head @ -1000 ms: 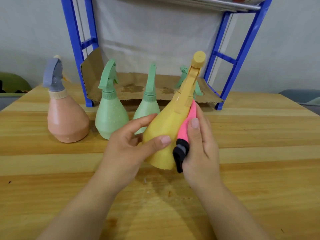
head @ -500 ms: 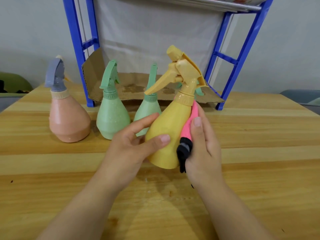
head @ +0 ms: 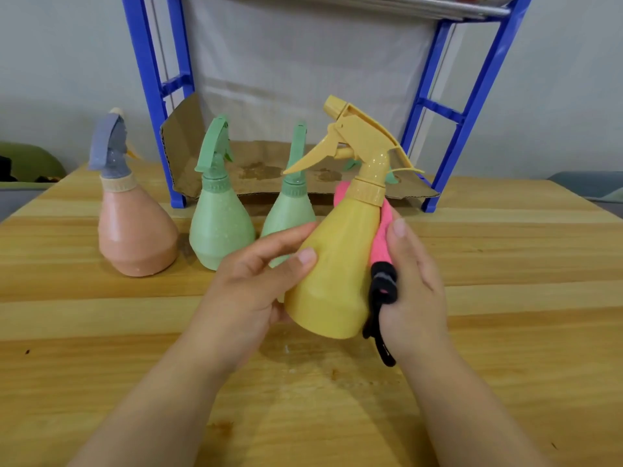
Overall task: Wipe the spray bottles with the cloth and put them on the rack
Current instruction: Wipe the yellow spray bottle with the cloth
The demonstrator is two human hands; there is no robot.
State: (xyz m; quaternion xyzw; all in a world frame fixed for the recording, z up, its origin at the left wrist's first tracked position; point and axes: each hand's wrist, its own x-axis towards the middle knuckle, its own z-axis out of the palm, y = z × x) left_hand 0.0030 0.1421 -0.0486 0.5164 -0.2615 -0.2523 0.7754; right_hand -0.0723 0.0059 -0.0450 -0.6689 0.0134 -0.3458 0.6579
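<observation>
Now your left hand [head: 249, 291], gripping the yellow bottle [head: 337, 264], has turned it; right hand [head: 414, 291] clasps the cloth [head: 382, 237] alongside, so keep wiping.

Behind the yellow bottle [head: 337, 264], a green bottle [head: 391, 177] shows only slivers of its trigger. The cloth [head: 382, 237] is mostly hidden between the yellow bottle and the right hand [head: 414, 288], whose fingers beyond the thumb are out of sight. Above the yellow bottle, the rack [head: 472, 106] is cut off by the top edge.

L hand [head: 256, 291]: thumb + fingers curled round yellow spray bottle [head: 337, 264]. R hand [head: 414, 291]: grips pink cloth [head: 381, 237], thumb up. Forearms angle inward.
</observation>
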